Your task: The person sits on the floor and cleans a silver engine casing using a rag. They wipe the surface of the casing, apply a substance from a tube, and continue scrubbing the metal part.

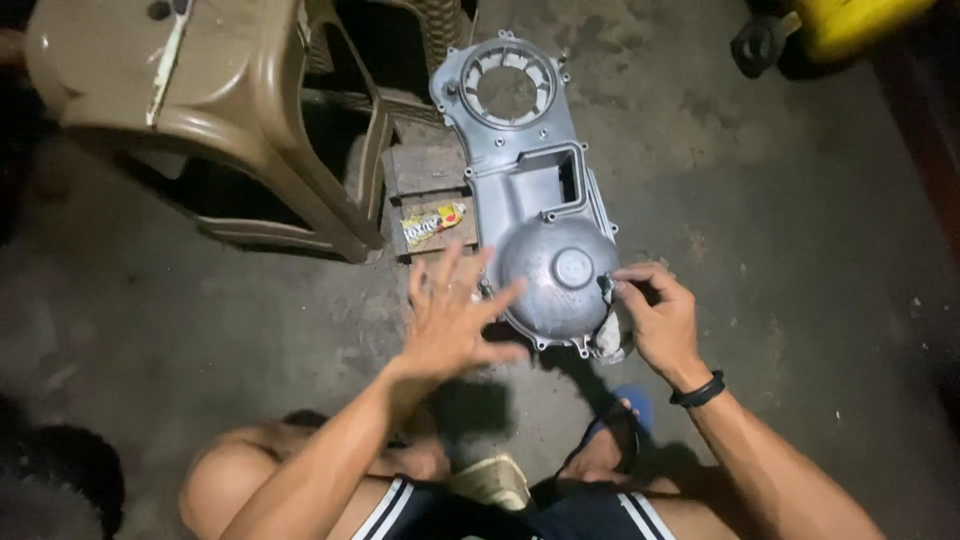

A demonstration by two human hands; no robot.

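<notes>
A grey metal engine cover (530, 190) lies on the concrete floor, its round opening at the far end and its domed end near me. My left hand (452, 318) hovers with fingers spread just left of the dome, holding nothing. My right hand (660, 318) pinches a small grey rag (607, 335) against the dome's right edge. A black band circles my right wrist.
A brown plastic stool (190, 90) stands at the upper left. A small wooden block (425, 185) with a yellow wrapper (432, 224) on it sits beside the cover. A yellow object (850, 22) is at the top right. My knees and a blue sandal (625, 420) are below.
</notes>
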